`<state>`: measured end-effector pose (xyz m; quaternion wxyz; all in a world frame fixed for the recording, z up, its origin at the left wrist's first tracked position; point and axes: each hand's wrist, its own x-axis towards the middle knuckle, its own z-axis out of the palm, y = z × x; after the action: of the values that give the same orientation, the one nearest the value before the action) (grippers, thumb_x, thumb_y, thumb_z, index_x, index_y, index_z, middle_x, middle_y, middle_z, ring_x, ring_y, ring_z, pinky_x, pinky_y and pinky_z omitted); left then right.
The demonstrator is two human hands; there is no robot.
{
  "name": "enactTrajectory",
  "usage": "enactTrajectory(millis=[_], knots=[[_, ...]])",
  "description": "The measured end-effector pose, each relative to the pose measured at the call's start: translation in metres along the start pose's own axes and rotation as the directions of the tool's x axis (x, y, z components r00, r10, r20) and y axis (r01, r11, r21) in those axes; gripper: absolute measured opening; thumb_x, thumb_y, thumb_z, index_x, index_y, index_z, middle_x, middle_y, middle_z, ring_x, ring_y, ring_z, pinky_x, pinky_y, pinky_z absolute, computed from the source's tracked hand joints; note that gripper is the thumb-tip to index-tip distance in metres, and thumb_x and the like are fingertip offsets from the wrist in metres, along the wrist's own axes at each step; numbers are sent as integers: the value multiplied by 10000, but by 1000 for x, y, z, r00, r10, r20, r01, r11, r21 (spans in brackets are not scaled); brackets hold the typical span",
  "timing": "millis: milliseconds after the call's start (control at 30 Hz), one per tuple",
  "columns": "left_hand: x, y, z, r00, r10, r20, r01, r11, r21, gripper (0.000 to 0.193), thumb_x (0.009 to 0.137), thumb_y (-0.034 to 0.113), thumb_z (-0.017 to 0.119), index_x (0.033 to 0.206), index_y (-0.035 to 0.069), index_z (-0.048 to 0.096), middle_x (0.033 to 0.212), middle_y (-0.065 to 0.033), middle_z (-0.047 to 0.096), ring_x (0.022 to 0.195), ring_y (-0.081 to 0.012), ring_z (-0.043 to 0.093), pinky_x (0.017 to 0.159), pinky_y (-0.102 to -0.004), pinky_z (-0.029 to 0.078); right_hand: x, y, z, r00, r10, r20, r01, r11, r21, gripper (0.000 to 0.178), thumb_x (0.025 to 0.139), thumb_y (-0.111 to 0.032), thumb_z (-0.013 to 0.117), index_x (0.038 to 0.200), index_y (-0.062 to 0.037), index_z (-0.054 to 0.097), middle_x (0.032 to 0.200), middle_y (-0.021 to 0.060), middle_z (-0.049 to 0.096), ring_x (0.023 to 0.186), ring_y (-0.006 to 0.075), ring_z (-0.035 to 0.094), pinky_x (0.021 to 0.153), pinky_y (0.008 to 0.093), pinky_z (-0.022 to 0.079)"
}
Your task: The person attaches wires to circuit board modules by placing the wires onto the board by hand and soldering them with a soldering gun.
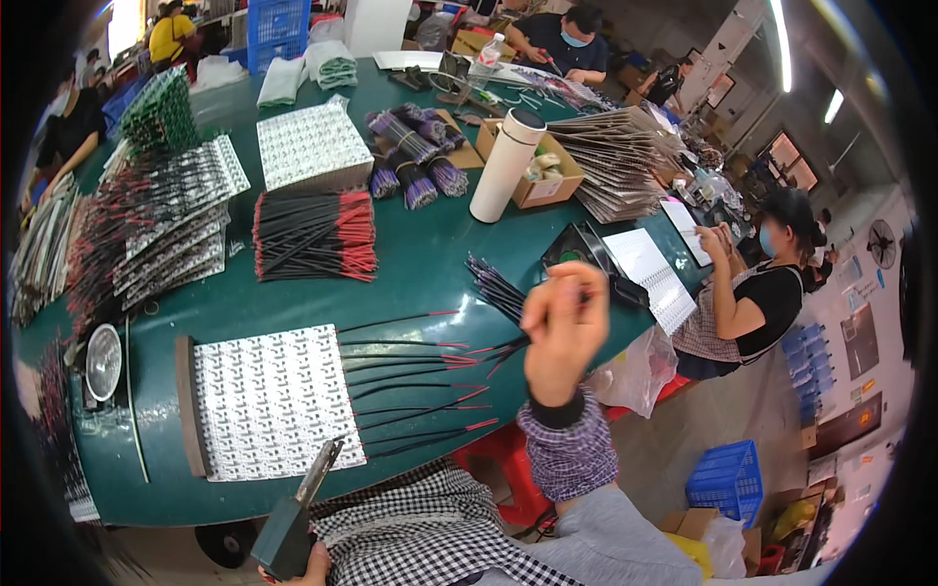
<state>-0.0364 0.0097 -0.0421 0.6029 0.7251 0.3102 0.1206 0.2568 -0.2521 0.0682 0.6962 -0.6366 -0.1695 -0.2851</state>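
Note:
My left hand is at the bottom edge, mostly out of view, closed round a dark green boxy hand tool with a narrow metal tip. That tip lies over the near right corner of a white printed sheet. Several black wires with red ends stick out from the sheet's right side. My right hand is raised at the right, its fingers curled together and slightly blurred; what they hold, if anything, is hidden. Just left of it lies a bundle of dark wires.
A brown bar borders the sheet's left side. Beyond lie black-and-red wires, a stack of printed sheets, purple wire bundles, a white thermos and an open notebook. A co-worker sits at the right.

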Motion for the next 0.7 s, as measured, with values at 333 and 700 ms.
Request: enactTrajectory(millis=[333,700], knots=[[1,23,4,993,85,-79,-93,991,-93,382,808,-7,781,1164,-64,656,1037,-83,705,795,-130,630,696,-287,524,-48,36,23,949,58,309,36,957,-289,67,1016,-39,533,1030,24,548,776,71,597,682,156,598,631,276,469],[-4,34,1,975,-198,-101,153,927,-343,306,841,-77,704,1141,-58,648,822,-46,651,579,-75,548,508,-225,432,-107,25,61,444,422,790,-34,889,-456,195,903,-146,670,1016,10,647,897,175,642,811,382,637,700,435,501]])
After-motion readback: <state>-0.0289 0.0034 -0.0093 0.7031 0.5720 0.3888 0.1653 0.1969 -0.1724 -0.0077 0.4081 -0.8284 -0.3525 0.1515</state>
